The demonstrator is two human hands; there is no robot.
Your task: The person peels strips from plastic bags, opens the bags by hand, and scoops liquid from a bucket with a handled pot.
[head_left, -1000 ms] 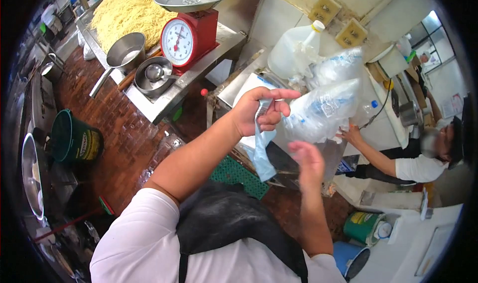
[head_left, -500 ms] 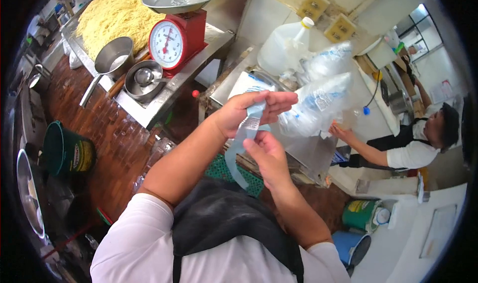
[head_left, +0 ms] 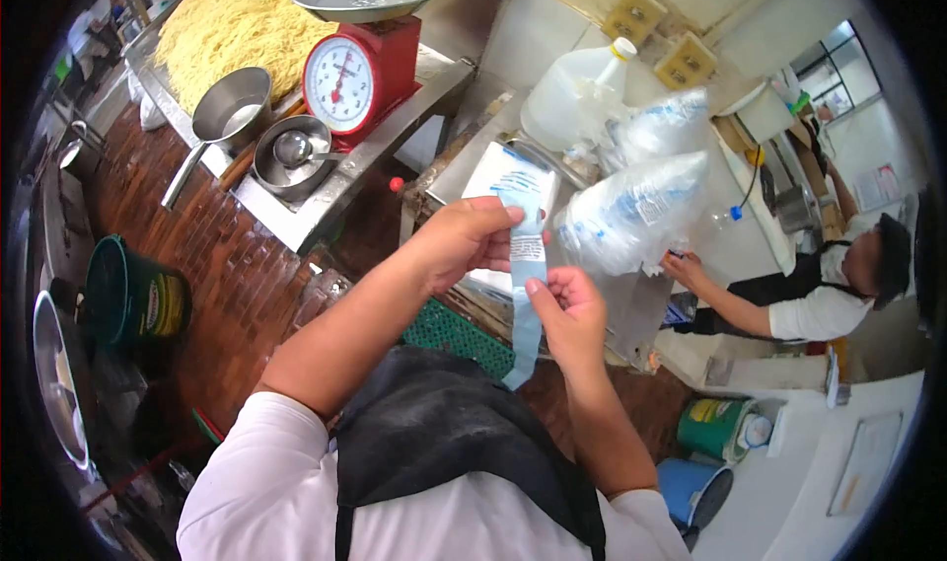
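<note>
A long light-blue plastic strip [head_left: 528, 265] with a printed white label hangs stretched between my two hands, and its lower end dangles over my apron. My left hand [head_left: 464, 240] pinches its upper part between thumb and fingers. Lower down, my right hand [head_left: 570, 309] grips the strip just under the label, thumb on top. Behind my left hand lies a flat white package [head_left: 488, 178] with blue print on the metal table. Clear plastic bags [head_left: 641, 201] with blue print stand to the right of my hands.
A red scale [head_left: 360, 73] stands on the left table beside a noodle-like yellow heap [head_left: 232, 33], a saucepan [head_left: 219, 117] and a bowl [head_left: 271, 181]. A large jug [head_left: 567, 92] stands behind the bags. At right, a co-worker [head_left: 824, 295] reaches toward the bags. A green crate [head_left: 449, 344] lies below.
My left hand has turned from open-palmed, with the strip looped over it, to pinching the strip. The strip now hangs straighter, its label facing up, and both hands have shifted slightly.
</note>
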